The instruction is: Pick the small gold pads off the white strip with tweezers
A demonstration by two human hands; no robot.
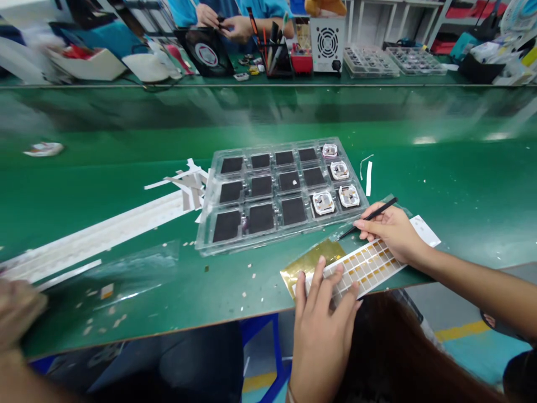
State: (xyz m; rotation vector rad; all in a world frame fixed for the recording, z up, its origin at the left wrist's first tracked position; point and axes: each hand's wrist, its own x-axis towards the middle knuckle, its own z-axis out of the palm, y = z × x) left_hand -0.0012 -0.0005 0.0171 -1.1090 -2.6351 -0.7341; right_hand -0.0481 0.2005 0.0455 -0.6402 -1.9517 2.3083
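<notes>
Sticker sheet (pixel 364 267) pressed flat by open left hand (pixel 325 313); tweezers (pixel 369 217) gripped in right hand (pixel 392 229), beside tray (pixel 279 238) on desk (pixel 126 168).

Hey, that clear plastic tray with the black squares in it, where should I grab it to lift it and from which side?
Probably by the near-left corner rim of the clear tray, coming in from the near edge. The rim forms a flat lip there, and the bench beside it holds only flat scraps. The right end carries the white parts, and the right hand with its tweezers crowds that corner.
</notes>
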